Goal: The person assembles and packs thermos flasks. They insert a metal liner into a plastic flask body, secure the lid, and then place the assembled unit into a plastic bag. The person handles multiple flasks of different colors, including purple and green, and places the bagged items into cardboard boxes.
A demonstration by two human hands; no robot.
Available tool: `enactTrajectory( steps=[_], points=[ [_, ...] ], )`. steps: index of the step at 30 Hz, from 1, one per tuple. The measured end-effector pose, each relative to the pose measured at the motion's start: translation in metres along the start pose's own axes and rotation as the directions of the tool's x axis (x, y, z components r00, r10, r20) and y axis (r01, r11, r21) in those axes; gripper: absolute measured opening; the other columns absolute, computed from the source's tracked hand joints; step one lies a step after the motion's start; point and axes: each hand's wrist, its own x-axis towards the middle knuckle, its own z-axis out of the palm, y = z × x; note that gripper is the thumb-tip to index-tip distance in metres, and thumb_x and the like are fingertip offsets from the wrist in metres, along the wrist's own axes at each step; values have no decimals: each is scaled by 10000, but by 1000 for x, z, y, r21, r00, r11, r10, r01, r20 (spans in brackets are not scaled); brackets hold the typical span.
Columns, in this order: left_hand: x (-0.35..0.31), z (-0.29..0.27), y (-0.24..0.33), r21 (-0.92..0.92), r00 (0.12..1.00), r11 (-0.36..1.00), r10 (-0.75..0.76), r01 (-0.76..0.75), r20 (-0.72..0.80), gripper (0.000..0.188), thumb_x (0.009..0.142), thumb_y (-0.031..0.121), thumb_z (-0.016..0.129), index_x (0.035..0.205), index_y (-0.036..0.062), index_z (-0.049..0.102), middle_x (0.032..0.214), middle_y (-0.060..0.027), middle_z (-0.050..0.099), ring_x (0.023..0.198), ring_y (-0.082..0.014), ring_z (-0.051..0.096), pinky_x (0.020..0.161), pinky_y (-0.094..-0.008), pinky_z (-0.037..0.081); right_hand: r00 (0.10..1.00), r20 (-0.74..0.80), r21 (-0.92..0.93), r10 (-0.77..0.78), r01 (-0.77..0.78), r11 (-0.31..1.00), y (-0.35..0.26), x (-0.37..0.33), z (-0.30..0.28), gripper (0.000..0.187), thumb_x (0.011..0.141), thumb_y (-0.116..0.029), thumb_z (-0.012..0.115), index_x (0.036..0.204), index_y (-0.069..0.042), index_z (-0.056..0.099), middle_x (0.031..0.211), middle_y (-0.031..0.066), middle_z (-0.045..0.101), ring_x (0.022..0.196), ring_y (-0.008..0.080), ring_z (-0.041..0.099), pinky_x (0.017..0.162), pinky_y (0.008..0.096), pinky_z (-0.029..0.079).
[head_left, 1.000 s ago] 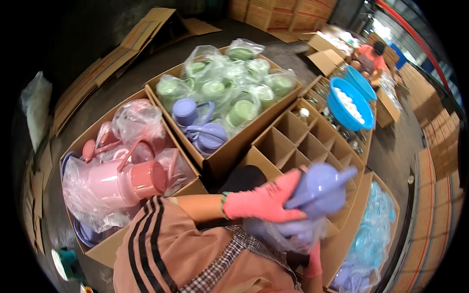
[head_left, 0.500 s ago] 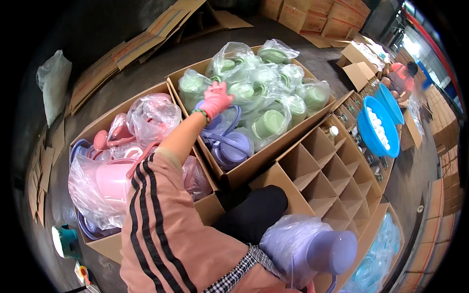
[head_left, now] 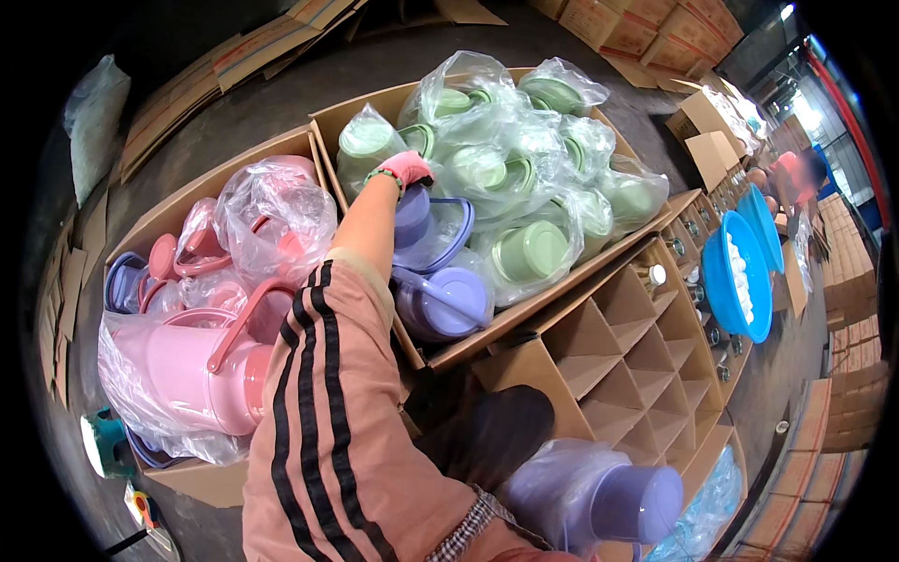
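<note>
The left hand (head_left: pixel 405 169) in a pink glove reaches into the box (head_left: pixel 323 122) onto a purple jug (head_left: pixel 412 217), fingers hidden so I cannot tell their grip, and the slippery bags could make it slide.

Your left hand (head_left: pixel 405 170) is in a pink knit cloth glove, matt and a bit fuzzy. The purple jugs (head_left: pixel 440 302) are smooth glossy plastic, the green ones (head_left: pixel 529 251) are wrapped in thin crinkly clear bags, and the cardboard boxes (head_left: pixel 613 361) are plain matt brown. Your striped sleeve (head_left: pixel 328 421) is soft cloth.
</note>
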Motion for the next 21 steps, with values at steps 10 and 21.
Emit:
enactTrajectory(
  steps=[10,21],
  points=[
    [-113,-49,56,-913,703,200,-586,-355,-402,285,680,212,680,847,11,569,690,-44,557,555,-123,499,501,-280,404,992,75,56,-98,93,994,-10,10,9,494,740,-218,566,1164,-21,407,1138,94,476,1018,204,479,876,342,397],
    [-322,-179,78,-675,480,109,-621,-729,-619,320,695,260,692,850,9,569,730,-32,555,578,-121,516,513,-262,433,978,61,173,-199,186,967,-47,-4,-45,472,782,-258,527,1179,-33,404,1155,87,472,1035,203,475,886,342,397]
  ],
)
